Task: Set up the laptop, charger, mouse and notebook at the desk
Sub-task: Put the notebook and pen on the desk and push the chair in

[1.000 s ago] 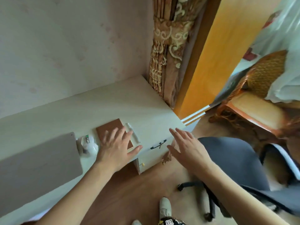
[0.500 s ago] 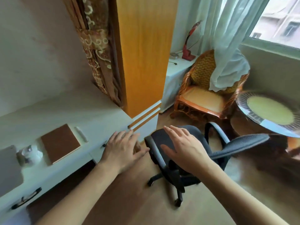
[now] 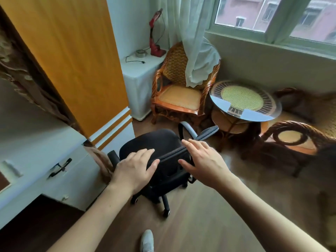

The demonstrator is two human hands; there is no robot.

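A black office chair [image 3: 154,142] stands on the wood floor right of the white desk [image 3: 36,142]. Both my hands hover over the top edge of its backrest [image 3: 172,153]. My left hand [image 3: 134,168] is spread flat with fingers apart, just above the backrest's left end. My right hand [image 3: 201,160] is spread too, by the backrest's right part; whether it touches is unclear. Only a brown corner of the notebook [image 3: 2,180] shows at the far left edge of the desk. Laptop, charger and mouse are out of view.
An orange wardrobe [image 3: 76,60] rises behind the desk, beside a patterned curtain [image 3: 27,79]. Beyond the chair are a wicker armchair [image 3: 178,93], a round glass table [image 3: 245,100], a second wicker chair [image 3: 294,139] and a white cabinet [image 3: 138,79]. My shoe [image 3: 147,240] is at the bottom.
My view has swung right, away from the desk top to the office chair. Both hands left the desk and moved over the chair's backrest. The laptop and most of the notebook dropped out of view.
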